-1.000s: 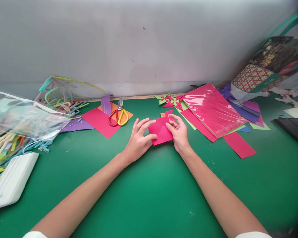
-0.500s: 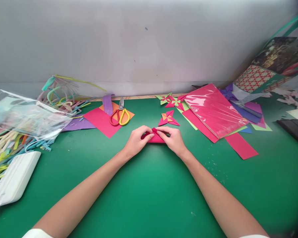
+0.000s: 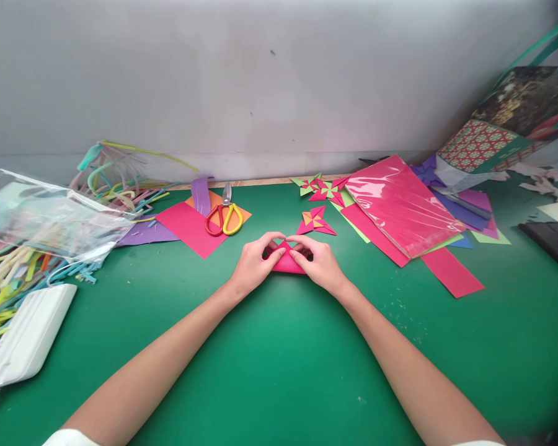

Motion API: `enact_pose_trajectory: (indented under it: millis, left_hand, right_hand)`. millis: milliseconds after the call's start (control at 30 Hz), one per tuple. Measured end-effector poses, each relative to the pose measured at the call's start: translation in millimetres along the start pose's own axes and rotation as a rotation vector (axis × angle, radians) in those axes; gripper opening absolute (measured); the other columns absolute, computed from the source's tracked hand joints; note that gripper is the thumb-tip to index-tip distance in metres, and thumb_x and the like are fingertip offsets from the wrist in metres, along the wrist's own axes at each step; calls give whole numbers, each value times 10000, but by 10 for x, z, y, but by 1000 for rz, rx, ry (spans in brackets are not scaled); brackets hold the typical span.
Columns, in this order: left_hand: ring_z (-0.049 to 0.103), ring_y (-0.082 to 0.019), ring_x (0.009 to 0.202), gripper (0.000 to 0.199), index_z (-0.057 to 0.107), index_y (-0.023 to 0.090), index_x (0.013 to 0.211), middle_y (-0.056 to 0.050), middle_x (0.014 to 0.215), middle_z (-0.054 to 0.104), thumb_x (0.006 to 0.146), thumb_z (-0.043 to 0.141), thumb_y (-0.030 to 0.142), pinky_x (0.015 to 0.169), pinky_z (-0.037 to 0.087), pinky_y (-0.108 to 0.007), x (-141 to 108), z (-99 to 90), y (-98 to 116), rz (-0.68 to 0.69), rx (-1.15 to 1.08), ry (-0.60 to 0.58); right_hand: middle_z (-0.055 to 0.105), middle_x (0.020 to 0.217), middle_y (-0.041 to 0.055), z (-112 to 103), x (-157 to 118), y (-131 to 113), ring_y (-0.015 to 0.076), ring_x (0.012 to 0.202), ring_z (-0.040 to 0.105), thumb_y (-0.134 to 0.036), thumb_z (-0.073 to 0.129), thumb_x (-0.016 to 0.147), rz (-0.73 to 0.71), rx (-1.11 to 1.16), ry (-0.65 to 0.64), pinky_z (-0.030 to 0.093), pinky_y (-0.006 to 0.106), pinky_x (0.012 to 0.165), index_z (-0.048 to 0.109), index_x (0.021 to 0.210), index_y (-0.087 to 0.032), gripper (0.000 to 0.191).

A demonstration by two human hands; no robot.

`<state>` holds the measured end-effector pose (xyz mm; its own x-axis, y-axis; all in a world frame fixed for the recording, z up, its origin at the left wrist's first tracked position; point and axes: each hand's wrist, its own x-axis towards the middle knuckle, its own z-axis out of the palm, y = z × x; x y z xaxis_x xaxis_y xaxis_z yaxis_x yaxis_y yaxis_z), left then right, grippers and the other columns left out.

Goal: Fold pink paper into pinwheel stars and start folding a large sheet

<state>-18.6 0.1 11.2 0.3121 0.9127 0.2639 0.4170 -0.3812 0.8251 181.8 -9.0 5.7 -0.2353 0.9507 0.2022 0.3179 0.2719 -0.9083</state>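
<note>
A small folded piece of red paper (image 3: 289,262) lies on the green table between my two hands. My left hand (image 3: 259,261) grips its left side, thumb on the near face and index finger arched over behind. On the other side my right hand (image 3: 320,262) holds it the same way, and the two index fingertips almost meet above the paper's pointed top. The palms and bent fingers hide the paper's outer ends. Just beyond the right hand sits a folded red paper star (image 3: 317,221) with an orange centre.
Scissors (image 3: 224,214) with red and yellow handles rest on coloured sheets at back left. More folded stars (image 3: 328,190) lie near the wall. A plastic-wrapped red paper pack (image 3: 404,207) tops sheets on the right. Pipe cleaners (image 3: 13,279) and a white object (image 3: 28,334) occupy the left.
My index fingers have lifted and arched behind the paper, and the thumbs have shifted slightly down its near face. More of the red paper's front now shows. Both hands stay on it.
</note>
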Motion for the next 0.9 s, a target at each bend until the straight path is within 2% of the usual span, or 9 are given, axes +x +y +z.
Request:
enact_pose_trajectory:
  millis: [267, 433, 600, 733, 900]
  left_hand:
    - [761, -202, 875, 274, 668, 241, 1237, -13, 932, 811, 993, 626, 358, 854, 548, -318, -17, 0, 4, 2, 63, -13]
    - [761, -221, 968, 223, 719, 236, 1166, -38, 1065, 814, 999, 613, 338, 913, 546, -342, -21, 14, -26, 17, 126, -8]
    - [740, -191, 871, 163, 743, 215, 1008, -21, 963, 802, 984, 630, 329, 827, 534, -303, -9, 11, -7, 16, 110, -20]
    - [726, -177, 812, 177, 752, 217, 974, -7, 904, 796, 987, 620, 335, 795, 518, -291, -7, 6, 6, 16, 97, -32]
    - [734, -189, 829, 193, 763, 220, 967, -16, 919, 806, 985, 612, 339, 812, 528, -300, -9, 7, 3, 20, 102, -29]
  right_hand:
    - [795, 895, 22, 22, 9, 38, 190, 771, 726, -267, 675, 927, 4, 1, 26, 550, 319, 724, 735, 1140, -243, 223]
    - [788, 943, 41, 36, 6, 74, 198, 826, 737, -264, 676, 924, -7, -44, 56, 552, 323, 749, 744, 1082, -232, 175]
    - [777, 908, 32, 38, 4, 50, 201, 824, 726, -269, 662, 934, -25, -81, 71, 550, 329, 762, 745, 971, -238, 96]
    - [769, 875, 27, 30, -2, 8, 204, 811, 707, -268, 650, 944, -36, -128, 65, 539, 334, 762, 743, 931, -244, 97]
    - [765, 862, 23, 28, -11, -4, 205, 808, 699, -258, 644, 949, -38, -146, 60, 530, 334, 760, 741, 923, -248, 101]
